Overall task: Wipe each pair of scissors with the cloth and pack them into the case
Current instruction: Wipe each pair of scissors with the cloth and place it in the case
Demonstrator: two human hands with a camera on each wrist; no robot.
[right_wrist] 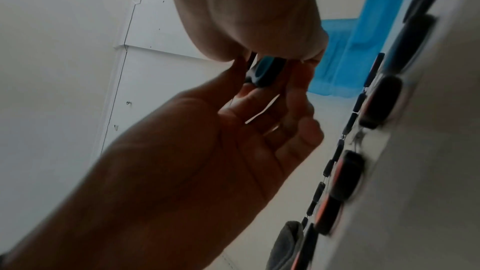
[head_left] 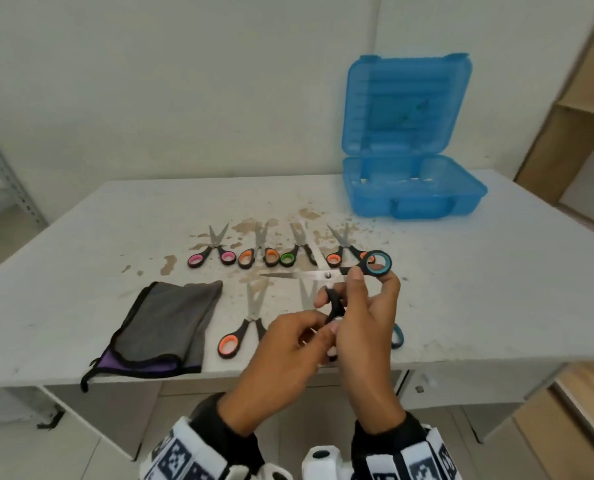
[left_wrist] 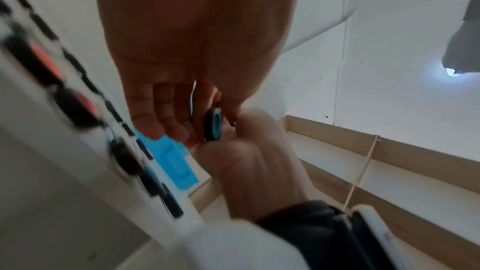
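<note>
Black-handled steel scissors with blue-lined loops point(head_left: 326, 276) sit spread open above the stained white table point(head_left: 461, 292), gripped by both my hands: right hand point(head_left: 368, 327) curled on the upper loop, left hand point(head_left: 288, 344) pinching the lower one. Grey folded cloth point(head_left: 171, 320) lies left. Translucent blue plastic case point(head_left: 409, 188) stands open at the back right.

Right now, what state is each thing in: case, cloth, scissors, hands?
Case: open, lid upright.
Cloth: folded, untouched on table.
Held scissors: blades spread, off the table.
Left hand: grips lower handle.
Right hand: grips teal-ringed handle.
Pink scissors: blades apart, lying flat.
</note>
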